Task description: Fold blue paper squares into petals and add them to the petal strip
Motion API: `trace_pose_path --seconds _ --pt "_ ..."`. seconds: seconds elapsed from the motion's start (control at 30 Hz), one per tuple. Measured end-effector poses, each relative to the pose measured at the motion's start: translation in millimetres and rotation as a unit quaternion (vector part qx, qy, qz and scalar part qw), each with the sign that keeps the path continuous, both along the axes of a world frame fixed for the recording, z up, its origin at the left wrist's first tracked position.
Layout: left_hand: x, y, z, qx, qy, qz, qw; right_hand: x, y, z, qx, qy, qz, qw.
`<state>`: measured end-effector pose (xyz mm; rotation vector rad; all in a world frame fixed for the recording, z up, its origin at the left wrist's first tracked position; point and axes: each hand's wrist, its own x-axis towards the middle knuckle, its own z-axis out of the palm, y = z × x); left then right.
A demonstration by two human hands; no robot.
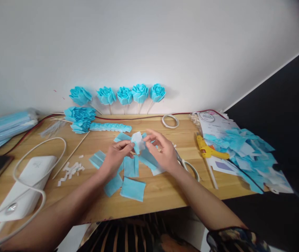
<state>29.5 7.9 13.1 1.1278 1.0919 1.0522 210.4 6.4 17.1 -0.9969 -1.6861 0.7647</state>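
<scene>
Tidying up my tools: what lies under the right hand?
Under the right hand, which shares a pale piece with the left hand: blue squares and scissors, handles showing, blades covered.

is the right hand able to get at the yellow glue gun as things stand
Probably yes: the glue gun lies in the open just right of the right hand, with only flat-lying scissors between. That hand is pinching a pale piece, though.

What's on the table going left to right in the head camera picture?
Blue stack, white power bank, little white strips, left hand, folded piece, right hand, scissors, yellow glue gun, heap of blue scraps.
</scene>
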Motion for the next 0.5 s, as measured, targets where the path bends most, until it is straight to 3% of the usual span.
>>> trace_pose_path --seconds 0.07,0.27,0.5 --pt "-0.6 -0.1 3.0 0.017 0.034 0.001 0.999 3.9 1.6 3.5 0.011 -0.011 -0.012 1.0" --pt "0.2 -2.8 3.2 0.08 0.082 -0.045 0.992 2.6 2.6 4.5 -0.017 -0.035 0.07 0.997" --pt "-0.4 -3.5 -2.3 0.206 0.163 -0.049 0.964 0.3 2.5 1.3 -0.007 -0.01 0.07 0.997"
